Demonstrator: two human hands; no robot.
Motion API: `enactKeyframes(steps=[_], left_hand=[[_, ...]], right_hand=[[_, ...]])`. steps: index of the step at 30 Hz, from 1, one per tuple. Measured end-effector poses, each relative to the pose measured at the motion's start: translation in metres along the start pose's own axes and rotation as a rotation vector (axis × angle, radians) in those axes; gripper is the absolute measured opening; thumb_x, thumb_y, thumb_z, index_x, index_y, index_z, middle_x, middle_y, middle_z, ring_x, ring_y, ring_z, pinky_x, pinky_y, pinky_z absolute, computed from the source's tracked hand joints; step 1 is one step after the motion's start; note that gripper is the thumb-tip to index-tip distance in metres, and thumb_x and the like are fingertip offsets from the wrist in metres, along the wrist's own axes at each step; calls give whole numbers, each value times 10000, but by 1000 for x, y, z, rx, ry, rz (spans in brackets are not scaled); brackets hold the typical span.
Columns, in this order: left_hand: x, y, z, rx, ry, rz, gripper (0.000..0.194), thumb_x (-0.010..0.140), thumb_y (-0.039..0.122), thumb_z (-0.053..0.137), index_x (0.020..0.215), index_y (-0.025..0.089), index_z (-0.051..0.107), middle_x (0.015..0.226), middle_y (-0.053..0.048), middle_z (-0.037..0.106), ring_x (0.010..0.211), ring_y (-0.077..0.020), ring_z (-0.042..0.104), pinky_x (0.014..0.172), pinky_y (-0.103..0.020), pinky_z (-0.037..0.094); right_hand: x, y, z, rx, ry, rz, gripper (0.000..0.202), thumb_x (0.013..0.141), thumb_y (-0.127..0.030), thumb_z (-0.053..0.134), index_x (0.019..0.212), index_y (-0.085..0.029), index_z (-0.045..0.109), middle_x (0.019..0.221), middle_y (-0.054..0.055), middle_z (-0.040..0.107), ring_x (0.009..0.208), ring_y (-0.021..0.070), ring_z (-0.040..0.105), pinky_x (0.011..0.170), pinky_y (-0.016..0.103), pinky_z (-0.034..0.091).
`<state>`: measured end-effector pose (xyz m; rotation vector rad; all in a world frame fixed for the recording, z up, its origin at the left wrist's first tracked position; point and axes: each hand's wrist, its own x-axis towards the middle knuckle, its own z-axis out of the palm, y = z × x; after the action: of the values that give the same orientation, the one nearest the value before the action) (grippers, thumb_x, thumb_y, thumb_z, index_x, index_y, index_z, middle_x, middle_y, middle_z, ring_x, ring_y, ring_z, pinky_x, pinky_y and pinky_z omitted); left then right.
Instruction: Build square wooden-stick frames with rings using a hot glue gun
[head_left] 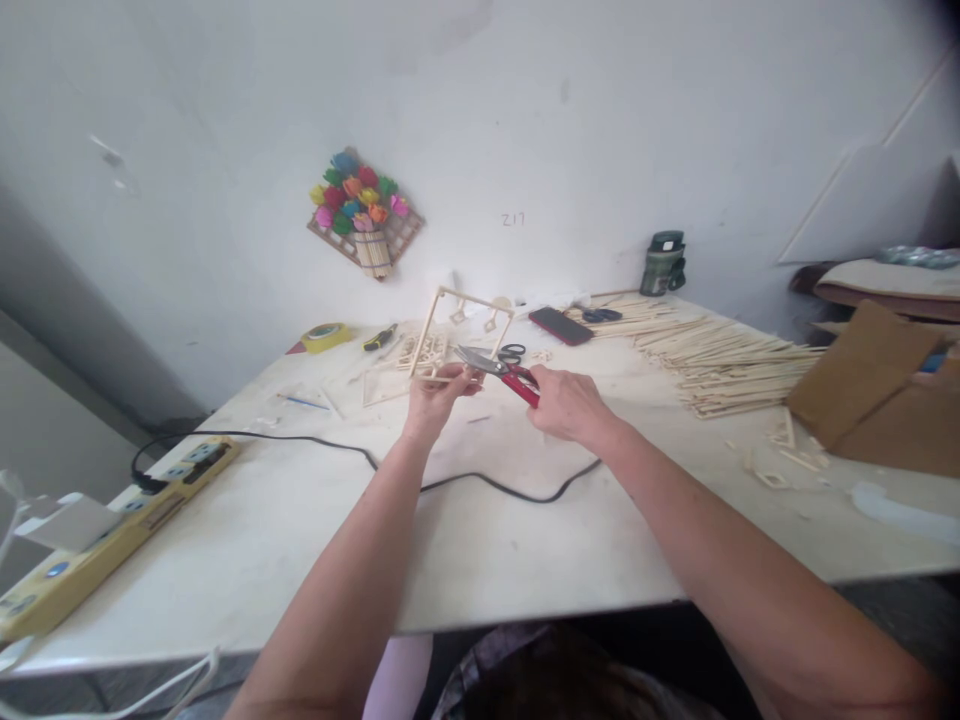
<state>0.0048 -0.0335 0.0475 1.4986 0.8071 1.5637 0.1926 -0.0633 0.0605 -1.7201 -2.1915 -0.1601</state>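
My left hand (439,400) is closed on the lower part of a small wooden stick frame (424,335), held upright and tilted above the table. Small diamond-shaped stick pieces (490,325) show inside the frame's outline. In my right hand (566,405) are red-handled snips (517,380), fingers wrapped round the grips. Their metal blades point left, across the frame's lower right area by my left fingertips. Whether the blades touch a stick I cannot tell. Behind the snips lies a pair of dark-handled scissors (512,353), partly hidden.
Loose wooden sticks (727,360) spread at the right beside a cardboard box (877,390). A phone (561,325), a green bottle (664,264), yellow tape (326,337) and a utility knife (379,338) stand or lie toward the back. A black cable (480,477) runs from a power strip (120,540).
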Motion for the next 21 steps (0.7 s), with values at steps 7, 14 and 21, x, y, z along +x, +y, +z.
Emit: enactKeyframes(steps=[7, 14, 21], left_hand=[[1, -3, 2, -75, 23, -17, 266, 601, 344, 709, 729, 120, 646, 702, -66, 674, 613, -179, 635, 639, -339, 533], [3, -9, -6, -169, 27, -98, 318, 579, 363, 719, 747, 110, 623, 680, -69, 670, 608, -189, 641, 660, -353, 529], [3, -7, -9, -188, 33, -156, 316, 595, 355, 711, 760, 104, 615, 722, -94, 675, 605, -175, 641, 621, -299, 525]], right_hand=[[0, -7, -2, -80, 16, 45, 324, 703, -276, 476, 1012, -177, 485, 779, 72, 642, 732, 238, 604, 619, 300, 374], [-2, -5, 0, -37, 85, -10, 413, 677, -294, 513, 1063, -160, 462, 904, 93, 620, 829, 232, 573, 683, 305, 380], [2, 6, 1, 2, 176, -2, 432, 672, -288, 523, 1077, -152, 461, 991, 95, 587, 920, 234, 521, 731, 306, 381]])
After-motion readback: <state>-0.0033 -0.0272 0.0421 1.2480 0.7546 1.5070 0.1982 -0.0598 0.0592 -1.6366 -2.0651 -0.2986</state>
